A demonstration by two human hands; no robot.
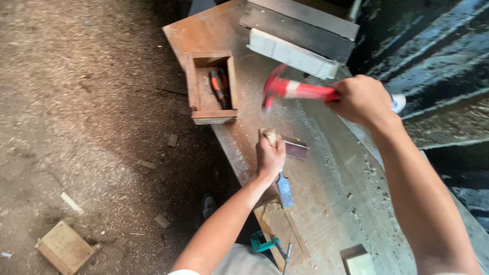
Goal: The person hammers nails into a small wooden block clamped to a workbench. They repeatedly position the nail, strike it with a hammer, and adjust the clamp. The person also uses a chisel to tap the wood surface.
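— What's the left hand [269, 157] doing?

— It's closed around the wooden handle of a chisel [277, 168], whose butt end pokes out above the fist while the steel blade shows below the wrist, pointing down at a wooden workpiece [280, 226] on the workbench [326, 193].

— And the right hand [359, 99]?

— Clenched on a red and white hammer [295, 90], raised above the chisel, up and to the right of it (the hammer head is motion-blurred, so its shape is hard to read).

— What else lies around the chisel?

— Just right of its handle sits a small dark metal piece [296, 149]. Farther up the bench from it stands an open wooden box [196, 86] with red-handled pliers [219, 86] inside. Beyond the hammer are stacked wooden blocks [298, 35]. Below the chisel, at the bench edge, a teal clamp [265, 243] grips the workpiece. Well to the chisel's left, on the sawdust-strewn floor [76, 102], rests a square wood offcut [64, 247].
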